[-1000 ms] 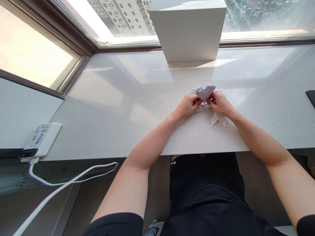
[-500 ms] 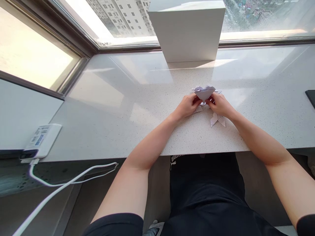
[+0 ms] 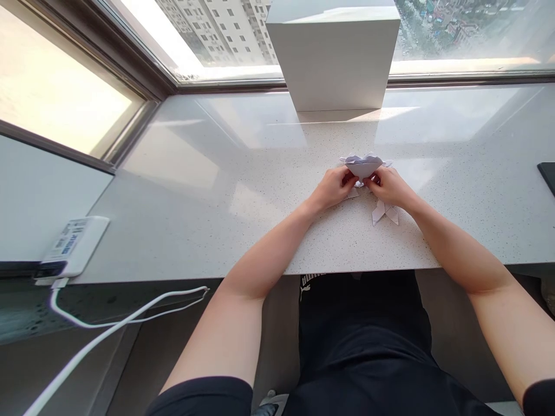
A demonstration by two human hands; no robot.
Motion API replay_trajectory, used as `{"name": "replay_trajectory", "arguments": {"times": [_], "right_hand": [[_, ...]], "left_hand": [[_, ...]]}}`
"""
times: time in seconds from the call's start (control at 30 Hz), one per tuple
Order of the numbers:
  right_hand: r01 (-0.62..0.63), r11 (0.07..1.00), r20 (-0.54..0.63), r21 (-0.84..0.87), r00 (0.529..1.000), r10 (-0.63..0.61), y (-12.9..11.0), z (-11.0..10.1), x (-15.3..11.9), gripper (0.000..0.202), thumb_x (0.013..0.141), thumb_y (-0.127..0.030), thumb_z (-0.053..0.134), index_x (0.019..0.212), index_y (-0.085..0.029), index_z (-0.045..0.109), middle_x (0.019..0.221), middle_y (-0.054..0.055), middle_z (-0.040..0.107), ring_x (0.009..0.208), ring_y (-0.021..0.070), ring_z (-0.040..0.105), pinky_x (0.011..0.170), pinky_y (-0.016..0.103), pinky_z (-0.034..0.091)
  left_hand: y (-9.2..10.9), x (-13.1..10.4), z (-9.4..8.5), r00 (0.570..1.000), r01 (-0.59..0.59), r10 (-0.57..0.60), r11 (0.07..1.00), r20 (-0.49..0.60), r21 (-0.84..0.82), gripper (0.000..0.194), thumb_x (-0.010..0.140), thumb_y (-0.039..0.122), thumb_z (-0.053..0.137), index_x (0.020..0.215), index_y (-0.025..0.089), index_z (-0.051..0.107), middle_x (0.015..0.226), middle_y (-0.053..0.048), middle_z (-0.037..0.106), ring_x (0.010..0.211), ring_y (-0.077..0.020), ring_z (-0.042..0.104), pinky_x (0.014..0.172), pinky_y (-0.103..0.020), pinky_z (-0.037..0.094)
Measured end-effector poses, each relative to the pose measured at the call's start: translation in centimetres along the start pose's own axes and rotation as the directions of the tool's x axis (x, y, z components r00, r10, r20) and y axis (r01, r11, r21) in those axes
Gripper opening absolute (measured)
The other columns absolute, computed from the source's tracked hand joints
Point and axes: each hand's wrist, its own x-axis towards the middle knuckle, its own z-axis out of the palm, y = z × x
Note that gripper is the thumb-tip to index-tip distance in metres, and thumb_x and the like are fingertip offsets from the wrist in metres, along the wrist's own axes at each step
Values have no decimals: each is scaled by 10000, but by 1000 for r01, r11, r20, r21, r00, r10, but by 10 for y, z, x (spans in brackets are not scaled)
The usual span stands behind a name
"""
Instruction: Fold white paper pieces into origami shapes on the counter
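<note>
A folded paper flower [image 3: 363, 166], pale lilac-white with scalloped upper edges, is held upright just above the counter. My left hand [image 3: 337, 184] pinches its lower left side, fingers curled behind the paper. On the lower right side my right hand [image 3: 385, 182] grips it the same way, thumb toward me. Below my right hand, folded paper pieces [image 3: 384, 214] with pointed ends lie on the counter. Another pale paper tip [image 3: 352, 193] shows under my left hand. How the pieces join is hidden by my fingers.
The speckled white counter [image 3: 243, 231] runs along the window. A white box-shaped block [image 3: 336, 69] stands at the back. At left lies a white device [image 3: 73, 248] with a white cable [image 3: 130, 316] plugged in. A dark flat object [image 3: 548, 176] sits at the right edge.
The paper flower's top has tipped slightly, so its front face looks a little wider. Both hands keep their hold in nearly the same place; the view has shifted slightly.
</note>
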Motion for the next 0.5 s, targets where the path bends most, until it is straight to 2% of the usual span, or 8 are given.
{"name": "replay_trajectory", "arguments": {"times": [0.2,0.4,0.5], "right_hand": [[25,997,-68,74,997,-20,-7,-9,-1,60,1088,-313,745,1069,-257,755,998,65,828,730,220,663,767,423,558],[39,982,-111,183,994,-18,-11,-12,-2,294,1100,-561,846,1050,-278,783,983,57,806,723,211,639,703,411,523],[30,972,-124,233,992,-1,-6,-9,-1,373,1087,-648,862,1064,-281,800,983,54,807,716,202,610,684,401,498]], "left_hand": [[2,0,-2,999,15,-18,996,-35,-89,99,1094,234,761,1095,195,853,1017,-96,915,860,-216,813,831,-355,661],[9,0,-2,999,28,-34,983,-28,-183,125,1107,307,794,1111,199,856,1069,-114,937,922,-234,869,877,-374,712],[10,-1,-2,999,14,-20,981,-30,-194,196,1135,401,808,1157,213,860,1092,-108,940,946,-234,875,908,-385,722]]}}
